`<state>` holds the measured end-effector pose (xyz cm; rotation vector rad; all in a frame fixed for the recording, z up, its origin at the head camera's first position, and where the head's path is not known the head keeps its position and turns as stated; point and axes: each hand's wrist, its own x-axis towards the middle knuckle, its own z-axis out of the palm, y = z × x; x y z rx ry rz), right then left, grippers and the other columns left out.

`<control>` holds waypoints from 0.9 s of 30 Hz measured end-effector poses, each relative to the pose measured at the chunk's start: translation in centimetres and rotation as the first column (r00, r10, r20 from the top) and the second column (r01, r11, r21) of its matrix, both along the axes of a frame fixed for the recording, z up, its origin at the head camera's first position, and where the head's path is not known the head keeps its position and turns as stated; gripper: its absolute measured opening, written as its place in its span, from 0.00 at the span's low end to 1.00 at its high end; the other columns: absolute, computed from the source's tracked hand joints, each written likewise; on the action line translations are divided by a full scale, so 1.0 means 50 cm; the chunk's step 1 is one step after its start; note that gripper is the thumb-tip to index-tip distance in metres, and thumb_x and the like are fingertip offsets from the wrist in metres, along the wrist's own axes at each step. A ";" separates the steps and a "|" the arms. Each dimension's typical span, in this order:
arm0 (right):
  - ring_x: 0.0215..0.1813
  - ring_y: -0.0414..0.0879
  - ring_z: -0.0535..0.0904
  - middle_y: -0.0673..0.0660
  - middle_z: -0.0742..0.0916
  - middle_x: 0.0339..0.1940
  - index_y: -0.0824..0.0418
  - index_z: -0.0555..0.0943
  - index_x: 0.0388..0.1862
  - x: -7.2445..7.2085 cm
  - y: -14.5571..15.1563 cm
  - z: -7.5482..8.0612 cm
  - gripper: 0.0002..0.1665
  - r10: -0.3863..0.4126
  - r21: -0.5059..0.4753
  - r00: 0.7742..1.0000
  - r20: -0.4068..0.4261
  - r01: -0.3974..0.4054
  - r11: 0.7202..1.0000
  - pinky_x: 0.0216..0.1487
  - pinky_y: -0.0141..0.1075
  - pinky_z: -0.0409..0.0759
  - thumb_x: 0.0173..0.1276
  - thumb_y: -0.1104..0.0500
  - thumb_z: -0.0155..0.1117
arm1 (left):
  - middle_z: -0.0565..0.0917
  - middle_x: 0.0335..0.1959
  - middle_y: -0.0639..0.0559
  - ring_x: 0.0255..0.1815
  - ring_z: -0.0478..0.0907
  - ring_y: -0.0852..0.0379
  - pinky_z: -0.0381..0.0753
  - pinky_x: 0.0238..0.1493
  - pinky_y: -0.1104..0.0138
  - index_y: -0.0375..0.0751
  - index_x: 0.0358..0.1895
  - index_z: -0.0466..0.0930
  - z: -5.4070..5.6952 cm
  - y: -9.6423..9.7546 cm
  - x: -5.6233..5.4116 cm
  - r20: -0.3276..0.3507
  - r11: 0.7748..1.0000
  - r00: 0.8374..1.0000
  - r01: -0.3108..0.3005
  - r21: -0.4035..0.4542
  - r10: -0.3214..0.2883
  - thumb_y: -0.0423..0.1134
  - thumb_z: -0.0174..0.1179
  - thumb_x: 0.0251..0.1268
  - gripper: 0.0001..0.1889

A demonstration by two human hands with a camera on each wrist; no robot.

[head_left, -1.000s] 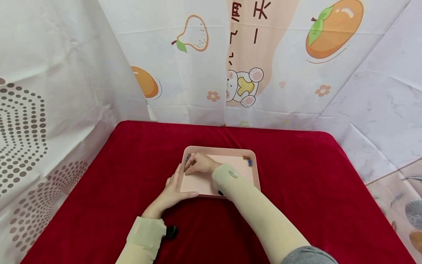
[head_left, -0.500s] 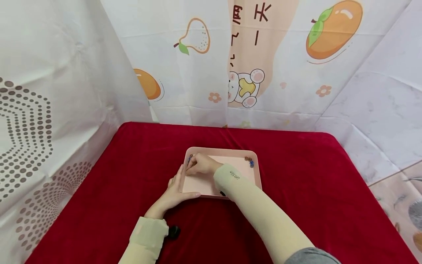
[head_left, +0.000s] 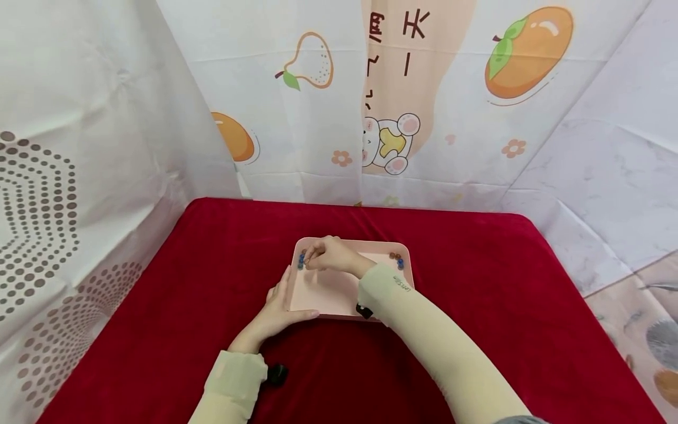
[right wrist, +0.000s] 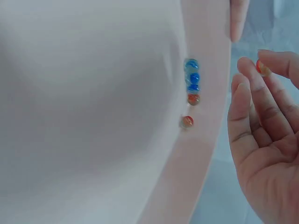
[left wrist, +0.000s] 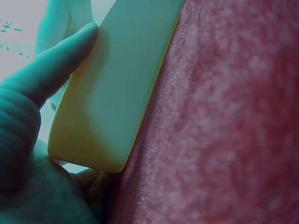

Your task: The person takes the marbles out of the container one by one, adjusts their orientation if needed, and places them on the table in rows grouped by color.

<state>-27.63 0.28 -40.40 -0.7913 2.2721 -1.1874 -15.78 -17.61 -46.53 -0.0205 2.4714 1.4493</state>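
Observation:
A shallow pale pink tray [head_left: 329, 300] lies on the red cloth. My left hand [head_left: 274, 310] cups its near left corner, straight fingers along the left wall and thumb [left wrist: 56, 65] on the near rim. Over the tray's far left part, my right hand [head_left: 335, 257] pinches a red-and-yellow glass marble [right wrist: 263, 68] between thumb and fingertips. Below it, blue marbles [right wrist: 193, 77] line up against the left wall, with a red marble [right wrist: 193, 99] touching the row. Another red marble [right wrist: 187, 122] lies slightly apart at the far corner.
In the tray's far right corner sits a second group of marbles, brown-red ones [head_left: 395, 255] and blue ones [head_left: 400, 263]. Red cloth [head_left: 466, 282] surrounds the tray. White printed curtains [head_left: 318, 135] hang behind and at both sides.
My right hand has lifted from beside the left wall and moved away from me and slightly right, a marble between its fingertips. The blue marbles show more fully. My left hand stays at the corner.

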 end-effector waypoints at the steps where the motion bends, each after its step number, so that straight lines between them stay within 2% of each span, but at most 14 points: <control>1: 0.32 0.40 0.80 0.54 0.89 0.35 0.62 0.85 0.41 0.002 0.003 0.003 0.07 -0.004 -0.005 1.000 -0.002 0.004 1.000 0.40 0.35 0.82 0.65 0.62 0.67 | 0.37 0.82 0.42 0.79 0.37 0.41 0.51 0.70 0.32 0.57 0.80 0.27 0.001 -0.001 0.001 0.001 1.000 1.000 -0.002 -0.001 0.002 0.60 0.75 0.48 0.68; 7: 0.37 0.50 0.84 0.55 0.89 0.36 0.63 0.85 0.41 0.014 0.028 0.007 0.08 -0.022 -0.047 0.999 0.044 0.024 0.999 0.43 0.44 0.85 0.65 0.61 0.68 | 0.37 0.82 0.41 0.79 0.36 0.40 0.50 0.70 0.32 0.55 0.80 0.26 0.001 -0.001 -0.001 -0.004 1.000 1.000 -0.002 0.002 0.002 0.59 0.75 0.48 0.69; 13: 0.37 0.59 0.85 0.57 0.89 0.39 0.64 0.84 0.45 0.021 0.056 0.011 0.12 -0.036 -0.122 0.998 0.057 0.043 0.992 0.45 0.51 0.85 0.65 0.60 0.68 | 0.38 0.82 0.40 0.79 0.37 0.40 0.51 0.71 0.32 0.54 0.80 0.26 0.000 0.000 -0.004 -0.011 1.000 1.000 0.002 0.002 -0.002 0.58 0.75 0.48 0.69; 17: 0.35 0.60 0.84 0.57 0.90 0.38 0.63 0.84 0.43 0.027 0.072 0.022 0.10 -0.068 -0.181 0.996 0.057 0.078 0.980 0.46 0.56 0.83 0.64 0.60 0.69 | 0.38 0.82 0.41 0.79 0.37 0.40 0.51 0.71 0.32 0.54 0.81 0.27 0.000 -0.001 -0.005 -0.013 1.000 1.000 -0.007 0.007 0.007 0.58 0.76 0.47 0.69; 23: 0.42 0.73 0.80 0.53 0.90 0.36 0.64 0.83 0.42 0.042 0.101 0.024 0.09 -0.096 -0.274 0.986 0.134 0.130 0.953 0.48 0.61 0.80 0.64 0.62 0.69 | 0.39 0.81 0.40 0.79 0.38 0.40 0.51 0.70 0.32 0.55 0.81 0.27 -0.002 0.000 -0.003 0.001 1.000 1.000 -0.016 0.015 0.016 0.58 0.76 0.46 0.69; 27: 0.39 0.67 0.82 0.51 0.90 0.36 0.63 0.82 0.43 0.052 0.120 0.017 0.10 -0.112 -0.303 0.980 0.163 0.158 0.940 0.47 0.58 0.81 0.64 0.60 0.69 | 0.40 0.81 0.40 0.78 0.38 0.40 0.52 0.70 0.32 0.54 0.81 0.28 -0.002 0.000 -0.003 -0.005 1.000 1.000 -0.016 0.018 0.016 0.58 0.76 0.46 0.69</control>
